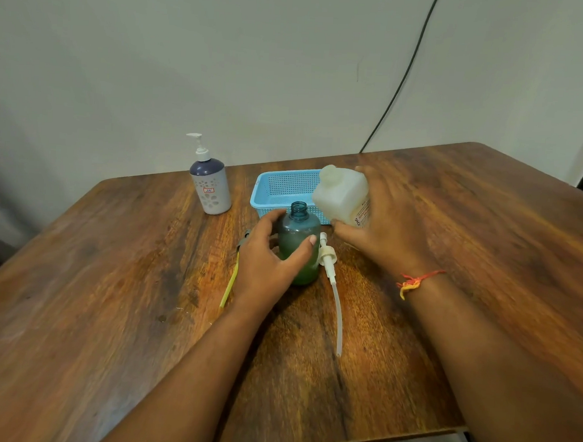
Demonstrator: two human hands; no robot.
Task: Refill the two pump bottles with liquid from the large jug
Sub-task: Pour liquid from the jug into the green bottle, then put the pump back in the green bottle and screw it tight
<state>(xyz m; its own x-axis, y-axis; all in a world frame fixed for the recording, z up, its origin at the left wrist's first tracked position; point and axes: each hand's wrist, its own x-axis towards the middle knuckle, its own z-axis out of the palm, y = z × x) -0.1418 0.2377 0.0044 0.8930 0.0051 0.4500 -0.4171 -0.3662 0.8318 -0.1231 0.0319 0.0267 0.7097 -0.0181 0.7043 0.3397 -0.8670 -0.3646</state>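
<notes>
While the left hand (pixel 268 256) grips the uncapped teal bottle (pixel 299 245) upright, the right hand (pixel 381 222) holds the white jug (pixel 342 194) tilted beside its neck.

Table (pixel 111 279): brown wood grain with orange streaks and dark patches.
Basket (pixel 281 190): light blue, fine mesh pattern.
Pump bottle (pixel 212 189): pale grey body with a petal pattern, dark purple shoulder, white pump, small white label with a red border.
Open bottle (pixel 299 234): translucent teal, green liquid inside.
Jug (pixel 342 196): cloudy off-white, label with reddish print.
Loose pump (pixel 328 260): white, with a clear tube.
Thin tube (pixel 230 285): yellow, grey head.
Wrist thread (pixel 415 281): orange and yellow.
Wall (pixel 224 65): pale grey-green.
Cable (pixel 406 71): black.
</notes>
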